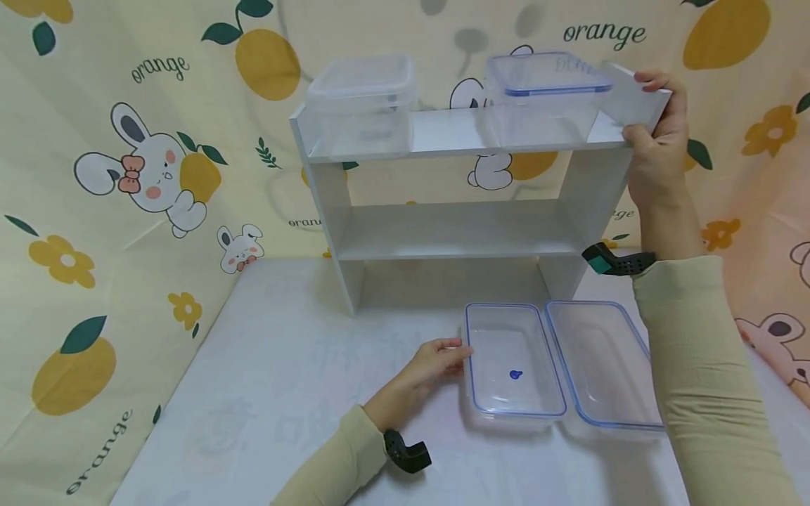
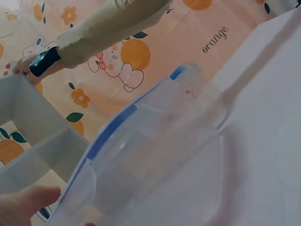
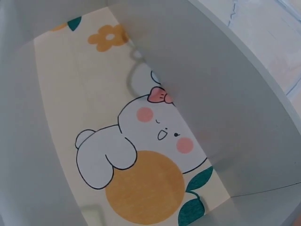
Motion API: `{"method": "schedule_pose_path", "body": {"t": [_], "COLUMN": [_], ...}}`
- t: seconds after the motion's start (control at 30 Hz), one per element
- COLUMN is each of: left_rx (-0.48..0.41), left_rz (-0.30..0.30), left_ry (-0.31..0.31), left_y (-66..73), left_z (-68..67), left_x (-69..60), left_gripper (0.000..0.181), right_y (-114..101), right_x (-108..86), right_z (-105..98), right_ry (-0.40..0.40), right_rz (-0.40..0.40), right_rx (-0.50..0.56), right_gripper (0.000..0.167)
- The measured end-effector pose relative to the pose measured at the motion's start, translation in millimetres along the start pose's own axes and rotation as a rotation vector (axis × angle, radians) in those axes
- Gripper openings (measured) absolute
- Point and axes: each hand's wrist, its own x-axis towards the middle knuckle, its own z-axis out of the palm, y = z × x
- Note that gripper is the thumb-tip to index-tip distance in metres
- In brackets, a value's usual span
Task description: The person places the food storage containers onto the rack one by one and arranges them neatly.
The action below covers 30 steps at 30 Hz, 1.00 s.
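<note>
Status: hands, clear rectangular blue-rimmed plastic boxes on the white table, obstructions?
Right hand grips white rectangular shelf unit at its upper right end. Left hand touches left table box at its left side. Right table box crowds its right.

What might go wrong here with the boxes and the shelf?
Two risks. The right hand grips the shelf at its upper right end; a hard tug might tilt it, and the left lidded box and right lidded box on top could slide off. The left hand touches the left open box, so a rightward push could shove it into the right open box beside it.
</note>
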Motion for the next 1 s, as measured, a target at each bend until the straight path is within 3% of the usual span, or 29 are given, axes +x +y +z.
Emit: {"method": "schedule_pose_path", "body": {"t": [0.2, 0.63, 1.0], "left_rx": [-0.006, -0.035, -0.146], "left_rz": [-0.051, -0.072, -0.103], "left_ry": [-0.032, -0.078, -0.153], "left_y": [-0.1, 0.4, -4.2], "left_z": [-0.3, 0.5, 0.2], "left_x": [-2.6, -6.5, -0.6], "left_gripper": [0.04, 0.019, 0.033], "right_y": [-0.5, 0.2, -0.2], "right_x": [-0.6, -0.4, -0.8], "right_z": [-0.2, -0.9, -0.7], "right_ry": [0.002, -0.006, -0.02], "right_rz": [-0.002, -0.013, -0.022], "right_rx": [-0.003, -0.022, -0.006], "right_gripper": [0.049, 0.049, 0.048]}}
